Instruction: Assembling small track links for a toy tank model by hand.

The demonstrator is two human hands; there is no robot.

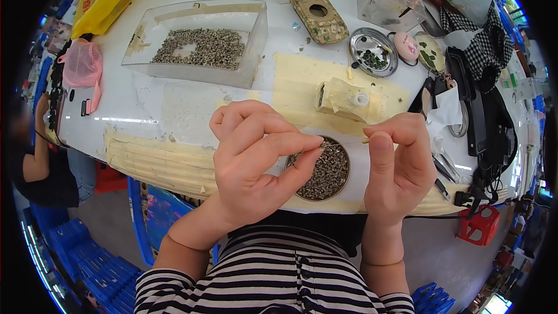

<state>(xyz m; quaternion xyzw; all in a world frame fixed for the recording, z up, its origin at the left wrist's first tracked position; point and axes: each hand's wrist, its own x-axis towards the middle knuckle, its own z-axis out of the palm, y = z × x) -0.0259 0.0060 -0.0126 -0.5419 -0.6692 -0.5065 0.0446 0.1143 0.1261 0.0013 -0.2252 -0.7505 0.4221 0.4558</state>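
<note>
My left hand (256, 157) is closed in a pinch, thumb and forefinger pressed together over the round dish. What it holds at the fingertips is too small to make out. To its right, my right hand (401, 163) pinches a thin needle-like tool (365, 140) with a yellowish end. A fine line runs from that end toward the left fingertips. Below both hands sits the round dish (347, 185), filled with many small metal pieces (324, 175). It stands near the table's front edge, partly covered by my left fingers.
A clear box (192, 72) of similar small pieces stands at the back left. Behind my right hand is a tape-covered block (343, 102). A camouflage-patterned case (318, 16), a metal dish (383, 70) and pliers-like tools (446, 166) lie farther right. Another person's arm (39, 139) shows far left.
</note>
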